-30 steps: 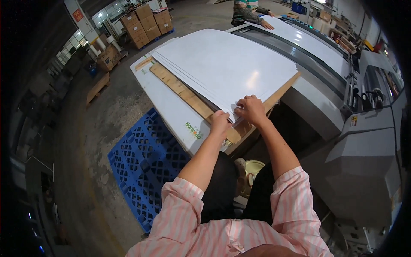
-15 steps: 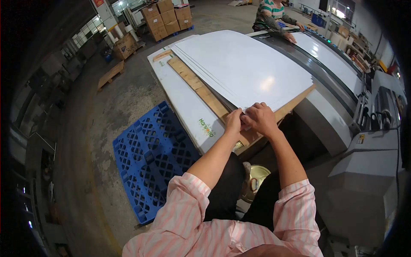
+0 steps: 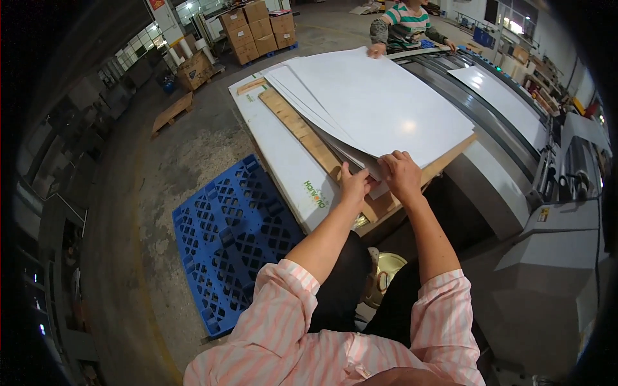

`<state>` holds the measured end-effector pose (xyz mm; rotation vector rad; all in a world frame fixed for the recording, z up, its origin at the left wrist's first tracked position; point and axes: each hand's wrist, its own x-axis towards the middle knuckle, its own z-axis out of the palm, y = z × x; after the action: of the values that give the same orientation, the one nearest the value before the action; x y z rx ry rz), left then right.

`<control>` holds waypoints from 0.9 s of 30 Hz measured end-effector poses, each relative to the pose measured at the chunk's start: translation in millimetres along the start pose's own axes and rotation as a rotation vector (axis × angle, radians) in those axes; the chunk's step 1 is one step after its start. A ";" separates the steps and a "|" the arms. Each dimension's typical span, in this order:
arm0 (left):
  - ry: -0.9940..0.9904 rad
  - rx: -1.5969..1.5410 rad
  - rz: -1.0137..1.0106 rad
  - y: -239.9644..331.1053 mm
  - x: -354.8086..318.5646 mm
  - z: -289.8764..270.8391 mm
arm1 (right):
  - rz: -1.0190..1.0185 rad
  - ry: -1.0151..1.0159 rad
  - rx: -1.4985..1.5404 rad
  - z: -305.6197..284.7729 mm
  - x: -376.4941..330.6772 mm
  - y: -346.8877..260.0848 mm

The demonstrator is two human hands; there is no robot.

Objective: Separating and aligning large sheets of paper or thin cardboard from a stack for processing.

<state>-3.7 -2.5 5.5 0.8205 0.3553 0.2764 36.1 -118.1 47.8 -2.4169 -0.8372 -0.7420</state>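
Top sheet (image 3: 373, 103) of the white pile, upper centre of the frame, is only part-lifted: near corner curls up, most of it lies over the lower sheets (image 3: 293, 90), which fan out along its left edge. R hand (image 3: 403, 177), just right of centre, pinches that curled corner. L hand (image 3: 355, 184), beside it, has fingers loosely spread at the sheet edges; can't tell if it grips anything. Co-worker's hand (image 3: 376, 51), top centre, is at the far edge (grip unclear). Progress, approx.: separation looks begun at the near end, not complete; top sheet isn't off the pile yet, & several others remain below it. Another white sheet (image 3: 502, 93) already lies on the grey machine (image 3: 492, 183), upper right. Wooden strip (image 3: 290, 119) shows along the pile's left side.
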 end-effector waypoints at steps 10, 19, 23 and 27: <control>0.078 0.235 0.082 -4.4 -2.2 8.2 | 0.003 0.241 0.103 -20.0 8.4 -5.8; -0.061 0.378 -0.010 -5.1 5.4 -1.4 | 0.081 -0.189 -0.019 -1.7 -4.0 14.3; -0.076 0.224 -0.029 4.6 1.0 -4.9 | -0.056 -0.226 0.096 -11.2 -1.2 2.0; -0.032 0.039 -0.079 5.8 -9.8 17.3 | -0.088 -0.115 0.021 -0.3 -6.0 18.6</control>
<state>-6.0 -13.8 22.8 0.8462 0.3635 0.1827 44.5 -133.8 39.6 -2.4357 -0.9978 -0.6275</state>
